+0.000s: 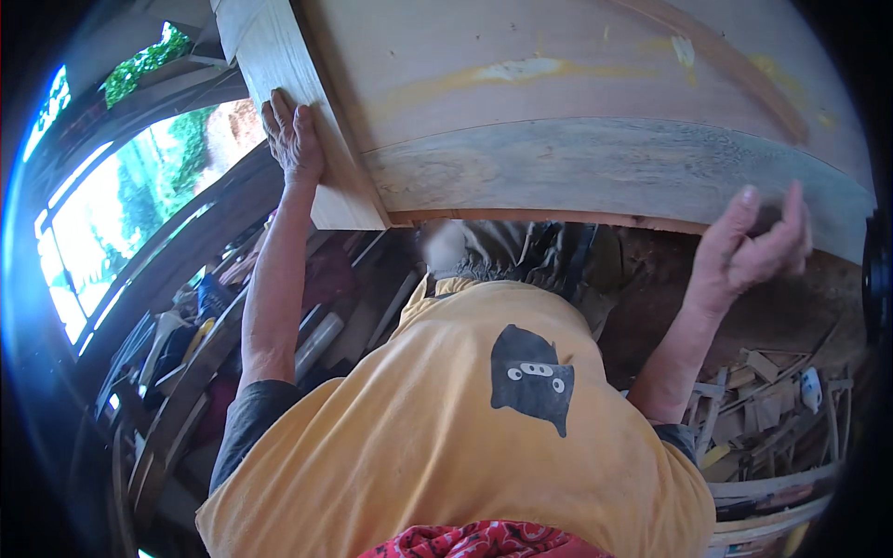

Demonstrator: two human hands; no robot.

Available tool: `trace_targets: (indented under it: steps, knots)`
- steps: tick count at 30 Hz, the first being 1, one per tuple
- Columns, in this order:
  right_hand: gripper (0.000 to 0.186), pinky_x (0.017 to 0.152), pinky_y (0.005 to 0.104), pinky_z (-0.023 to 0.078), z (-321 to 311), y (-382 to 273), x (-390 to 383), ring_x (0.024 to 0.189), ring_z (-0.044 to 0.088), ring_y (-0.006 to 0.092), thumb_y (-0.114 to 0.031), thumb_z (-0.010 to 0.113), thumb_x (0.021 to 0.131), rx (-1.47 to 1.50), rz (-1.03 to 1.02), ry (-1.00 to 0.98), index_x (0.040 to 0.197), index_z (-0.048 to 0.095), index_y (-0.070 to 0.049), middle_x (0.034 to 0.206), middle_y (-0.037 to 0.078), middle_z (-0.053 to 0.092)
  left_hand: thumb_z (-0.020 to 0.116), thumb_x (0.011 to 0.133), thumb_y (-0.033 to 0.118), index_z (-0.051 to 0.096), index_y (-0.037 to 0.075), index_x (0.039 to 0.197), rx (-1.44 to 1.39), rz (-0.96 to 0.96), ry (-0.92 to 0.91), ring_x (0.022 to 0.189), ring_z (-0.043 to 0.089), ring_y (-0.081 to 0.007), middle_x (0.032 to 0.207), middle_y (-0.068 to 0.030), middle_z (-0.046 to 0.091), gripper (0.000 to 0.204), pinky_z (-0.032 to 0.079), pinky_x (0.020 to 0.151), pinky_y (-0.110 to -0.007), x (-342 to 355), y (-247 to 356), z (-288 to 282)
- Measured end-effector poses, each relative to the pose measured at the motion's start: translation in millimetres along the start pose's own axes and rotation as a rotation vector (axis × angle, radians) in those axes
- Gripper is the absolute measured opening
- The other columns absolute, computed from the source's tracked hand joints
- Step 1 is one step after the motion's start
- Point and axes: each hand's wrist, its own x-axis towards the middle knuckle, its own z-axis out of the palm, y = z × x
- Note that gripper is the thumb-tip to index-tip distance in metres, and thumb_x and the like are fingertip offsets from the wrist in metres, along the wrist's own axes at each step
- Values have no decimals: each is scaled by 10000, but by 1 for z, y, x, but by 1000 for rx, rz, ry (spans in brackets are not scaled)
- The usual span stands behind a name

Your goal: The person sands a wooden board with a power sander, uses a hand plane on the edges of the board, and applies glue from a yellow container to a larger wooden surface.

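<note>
Left hand (294, 139) lies flat and open against the pale end board (312, 139) of a curved wooden panel (595, 112). Right hand (753, 244) is curled at the panel's lower edge, motion-blurred; can't tell if it grips anything. Planks look joined, yellowish glue smears (521, 70) on the surface. Looks mid-fitting. Wood offcuts (763, 400) heaped below right.

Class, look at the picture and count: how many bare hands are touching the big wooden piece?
2. The left hand lies flat on the pale plank at the upper left; the right hand curls against the grey board's lower right edge. No others show.
</note>
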Motion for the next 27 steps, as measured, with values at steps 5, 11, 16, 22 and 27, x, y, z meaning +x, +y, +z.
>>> trace_targets:
  steps: [5, 11, 16, 22, 27]
  knots:
    - [496, 1081, 455, 289, 2, 15, 1, 1268, 500, 246, -474, 658, 1018, -113, 29, 17, 1327, 686, -87, 1284, 98, 655, 280, 1062, 615, 278, -9, 1649, 9, 9, -28, 1599, 172, -425, 1696, -289, 251, 857, 143, 1289, -508, 3, 2, -7]
    - [418, 1008, 443, 283, 4, 25, -1, 1206, 537, 209, -422, 651, 1010, -155, -3, 43, 1291, 700, -117, 1195, -8, 705, 297, 1070, 538, 292, -45, 1629, -6, 111, -4, 1598, 177, -423, 1693, -287, 259, 808, 155, 1293, -494, 4, 7, -5]
    - [420, 1041, 462, 293, 7, 34, 0, 1225, 536, 209, -429, 655, 1005, -135, -35, 79, 1288, 701, -122, 1228, 25, 683, 374, 1056, 512, 303, -7, 1636, 0, 127, 23, 1585, 204, -429, 1690, -275, 274, 782, 166, 1286, -517, 0, 16, -1]
    - [564, 1126, 549, 317, -1, -43, 20, 1302, 458, 397, -388, 701, 994, -288, 46, 3, 1426, 563, -53, 1376, 206, 561, 492, 1020, 614, 334, 61, 1641, -169, 104, 36, 1578, 211, -449, 1715, -233, 229, 847, 161, 1269, -554, -7, 18, -7]
    - [622, 1134, 562, 303, 55, -231, 5, 1329, 432, 419, -404, 686, 998, -7, -381, -196, 1460, 502, -31, 1411, 216, 530, 721, 978, 488, 500, -15, 1520, -981, -48, 215, 1488, 406, -398, 1580, -245, 419, 771, 361, 1200, -461, -45, -42, -19]
